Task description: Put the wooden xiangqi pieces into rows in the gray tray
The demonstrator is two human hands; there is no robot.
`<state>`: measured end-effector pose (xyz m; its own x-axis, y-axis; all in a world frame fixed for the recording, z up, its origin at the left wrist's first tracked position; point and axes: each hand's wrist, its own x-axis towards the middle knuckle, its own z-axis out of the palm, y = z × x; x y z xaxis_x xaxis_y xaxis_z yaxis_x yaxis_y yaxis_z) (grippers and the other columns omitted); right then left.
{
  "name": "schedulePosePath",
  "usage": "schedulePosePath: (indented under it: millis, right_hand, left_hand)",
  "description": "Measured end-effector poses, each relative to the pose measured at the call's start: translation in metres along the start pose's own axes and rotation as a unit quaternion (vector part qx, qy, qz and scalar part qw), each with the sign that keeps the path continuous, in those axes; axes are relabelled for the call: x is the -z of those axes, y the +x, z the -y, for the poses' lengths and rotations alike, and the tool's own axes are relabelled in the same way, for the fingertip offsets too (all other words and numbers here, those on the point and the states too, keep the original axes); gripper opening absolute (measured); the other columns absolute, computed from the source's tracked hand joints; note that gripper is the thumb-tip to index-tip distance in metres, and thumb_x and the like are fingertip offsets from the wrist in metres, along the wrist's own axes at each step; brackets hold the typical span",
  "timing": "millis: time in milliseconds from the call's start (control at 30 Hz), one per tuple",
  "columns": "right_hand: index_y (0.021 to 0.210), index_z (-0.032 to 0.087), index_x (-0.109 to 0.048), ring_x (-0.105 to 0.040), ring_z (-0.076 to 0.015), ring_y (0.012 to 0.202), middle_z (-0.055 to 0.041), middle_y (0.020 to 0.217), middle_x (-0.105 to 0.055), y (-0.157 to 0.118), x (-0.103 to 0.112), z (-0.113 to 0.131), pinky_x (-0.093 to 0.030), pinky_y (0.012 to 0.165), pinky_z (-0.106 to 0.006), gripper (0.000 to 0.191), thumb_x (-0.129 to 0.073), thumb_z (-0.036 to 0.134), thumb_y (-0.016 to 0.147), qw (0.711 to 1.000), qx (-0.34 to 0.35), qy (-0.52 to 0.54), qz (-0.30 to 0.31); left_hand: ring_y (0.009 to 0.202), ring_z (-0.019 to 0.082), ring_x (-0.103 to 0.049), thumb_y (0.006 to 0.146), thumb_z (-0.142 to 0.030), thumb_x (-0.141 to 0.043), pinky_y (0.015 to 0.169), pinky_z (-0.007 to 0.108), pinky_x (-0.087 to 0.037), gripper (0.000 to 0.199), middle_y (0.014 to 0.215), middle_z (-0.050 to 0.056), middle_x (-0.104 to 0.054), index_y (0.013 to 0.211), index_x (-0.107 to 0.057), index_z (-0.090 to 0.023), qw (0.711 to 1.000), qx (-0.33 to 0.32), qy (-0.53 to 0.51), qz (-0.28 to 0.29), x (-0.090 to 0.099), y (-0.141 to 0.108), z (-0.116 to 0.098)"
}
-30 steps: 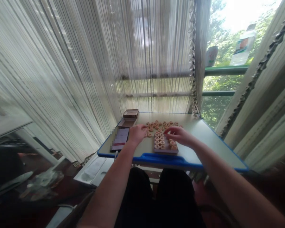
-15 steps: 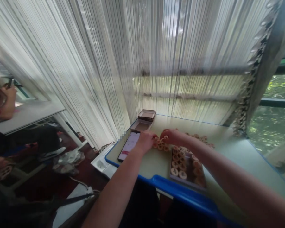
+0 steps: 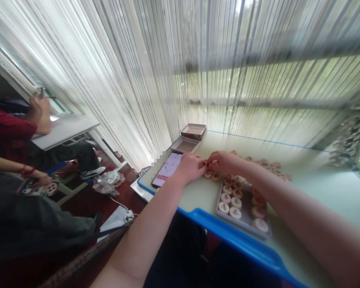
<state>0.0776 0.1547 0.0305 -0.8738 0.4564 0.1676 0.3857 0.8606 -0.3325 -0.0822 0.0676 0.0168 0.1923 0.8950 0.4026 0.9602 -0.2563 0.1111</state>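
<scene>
My left hand [image 3: 192, 167] is over the table, fingers curled inward at a small group of round wooden Chinese chess pieces [image 3: 215, 176]. Facing it, my right hand [image 3: 223, 162] pinches at the same spot, its fingertips almost meeting the left ones. A piece seems to be gripped between both hands, mostly covered by the fingers. Below my right forearm lies a shallow box [image 3: 243, 218] with pieces in rows along its left, far and right sides; its middle shows bare floor. More loose pieces [image 3: 268, 165] lie beyond the right forearm, which partly hides them.
A phone [image 3: 168, 170] with a lit screen lies left of my left hand. Behind it are an open box lid [image 3: 184, 145] and another shallow box [image 3: 193, 131]. The table has a raised blue edge [image 3: 210, 224]. Other people sit at a white table [image 3: 75, 126] leftward.
The view has shifted, bringing more of the people on the left into sight. Both hands stay close together at the small group of pieces, with fingertips now nearer each other.
</scene>
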Motion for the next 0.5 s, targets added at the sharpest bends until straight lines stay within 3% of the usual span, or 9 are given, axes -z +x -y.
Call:
schedulePosePath:
  millis: [233, 500]
  right_hand:
    - [0.087, 0.021, -0.071, -0.061, -0.0176, 0.081, -0.0040, 0.088, -0.068, -0.0016, 0.0020, -0.0013, -0.045, 0.077, -0.026, 0.022, -0.054, 0.019, 0.073, 1.000, -0.010, -0.014, 0.007]
    - [0.086, 0.025, -0.072, -0.057, -0.0127, 0.062, 0.0001, 0.073, -0.068, -0.0058, 0.0053, 0.0081, -0.039, 0.058, -0.022, 0.021, -0.057, 0.024, 0.071, 0.994, -0.095, -0.053, -0.021]
  left_hand:
    - [0.085, 0.022, -0.055, 0.075, -0.039, -0.053, 0.079, 0.035, -0.035, 0.025, 0.084, 0.005, -0.067, 0.078, -0.071, -0.022, 0.998, 0.048, -0.015, 0.025, -0.0037, 0.0039, -0.0032]
    - [0.087, 0.022, -0.059, 0.073, -0.034, -0.058, 0.083, 0.036, -0.036, 0.020, 0.085, 0.003, -0.069, 0.085, -0.068, -0.021, 0.994, 0.091, -0.066, 0.008, -0.0070, 0.0064, -0.0015]
